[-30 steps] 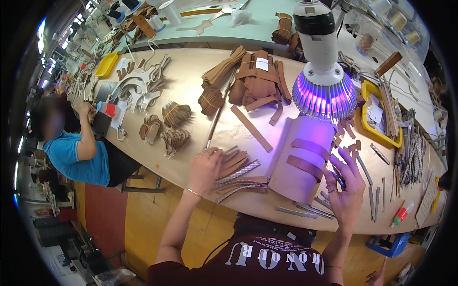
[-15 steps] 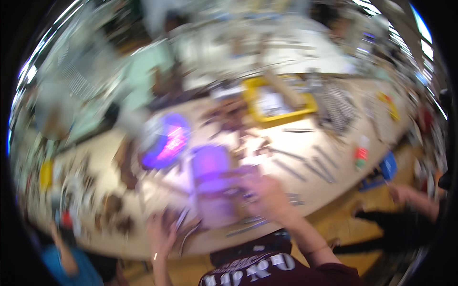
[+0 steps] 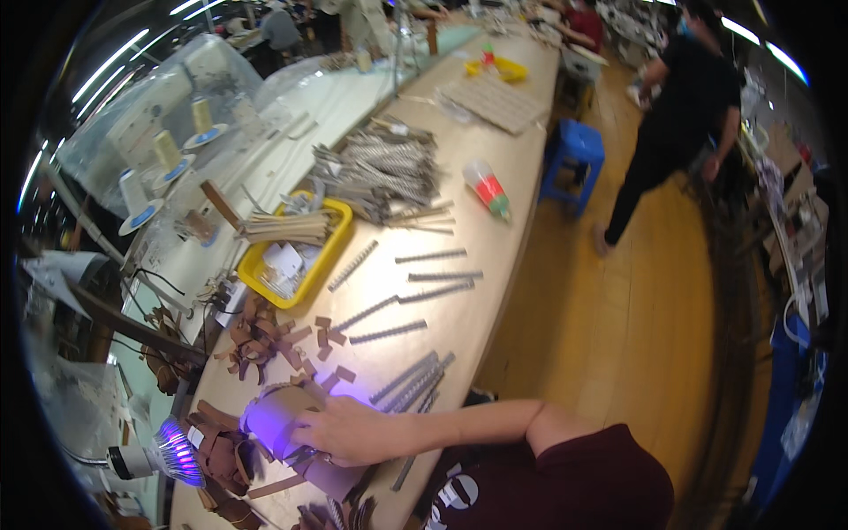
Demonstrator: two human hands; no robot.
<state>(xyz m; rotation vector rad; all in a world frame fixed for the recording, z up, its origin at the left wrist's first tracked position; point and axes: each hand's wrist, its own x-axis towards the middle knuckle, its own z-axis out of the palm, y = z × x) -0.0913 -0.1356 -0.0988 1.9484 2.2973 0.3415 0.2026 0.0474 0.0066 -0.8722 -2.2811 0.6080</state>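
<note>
My right hand (image 3: 349,430) reaches in from the right over a rounded tan block (image 3: 274,422), partly lit purple. Its fingers are bent against the block's side. Something small and dark shows under them, too hidden to name. My left hand is out of view. Close by on the left glows a purple lamp bulb (image 3: 179,452). Brown leather-like pieces (image 3: 219,459) lie between bulb and block. Past my hand, several small brown strips (image 3: 329,336) are scattered. A bunch of narrow grey ridged strips (image 3: 412,382) lies just beyond my forearm.
A yellow tray (image 3: 329,265) holds tan sticks and white bits. Beyond it sit a pile of woven strips (image 3: 389,163) and a red-and-green bottle (image 3: 488,190). A blue stool (image 3: 572,168) stands right of the table; a person in black (image 3: 676,115) is on the floor there.
The view has swung right along the table, so things appear shifted left. My left hand has left the view. My right hand is still at the purple-lit block.
</note>
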